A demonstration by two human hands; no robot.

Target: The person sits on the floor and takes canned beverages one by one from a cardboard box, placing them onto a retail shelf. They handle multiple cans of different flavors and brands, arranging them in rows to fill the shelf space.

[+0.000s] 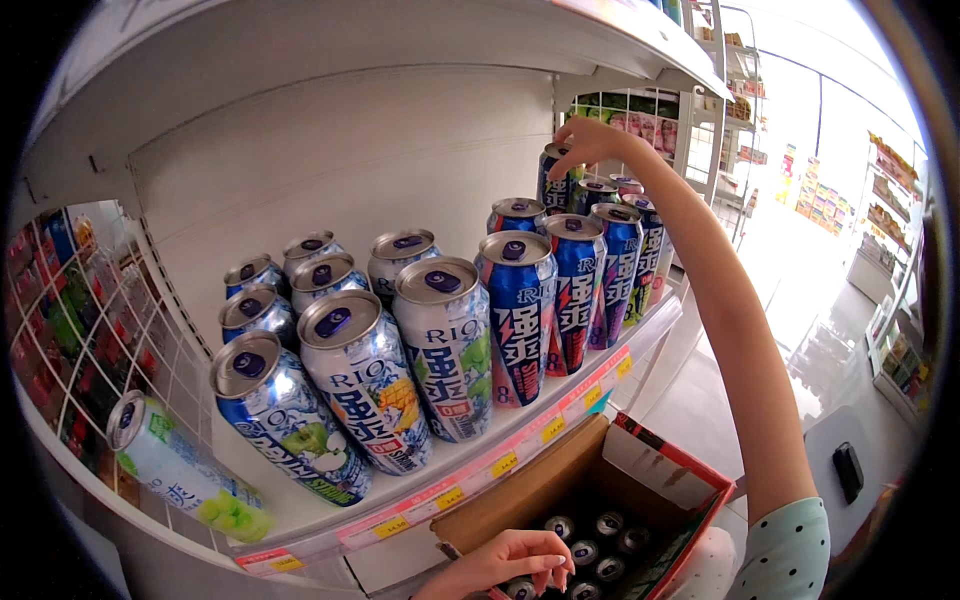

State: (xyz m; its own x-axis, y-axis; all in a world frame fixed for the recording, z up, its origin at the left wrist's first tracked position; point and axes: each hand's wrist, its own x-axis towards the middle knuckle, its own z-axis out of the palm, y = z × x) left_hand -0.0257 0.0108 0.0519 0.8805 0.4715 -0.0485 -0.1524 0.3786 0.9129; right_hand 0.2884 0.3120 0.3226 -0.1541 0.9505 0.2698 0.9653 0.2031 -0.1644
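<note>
My right hand [596,142] reaches to the back right of the shelf. Its thumb and fingers grip the top of a dark blue RIO can [556,191], which sits higher in view than the cans beside it. Low in front, my left hand [510,559] hovers over an open cardboard box [540,465], fingers loosely curled and holding nothing. Inside the box stand several cans [583,553] with silver lids and purple tabs. Blue-and-red cans [517,322] line the shelf's right part. White-and-blue fruit-printed cans [367,382] fill its middle and left.
A pale green can [191,469] stands at the shelf's left end, beside a white wire grid [82,337]. Price tags [450,497] run along the front edge. The upper shelf [337,45] overhangs the cans. A grey stool [825,465] bearing a black object stands at right.
</note>
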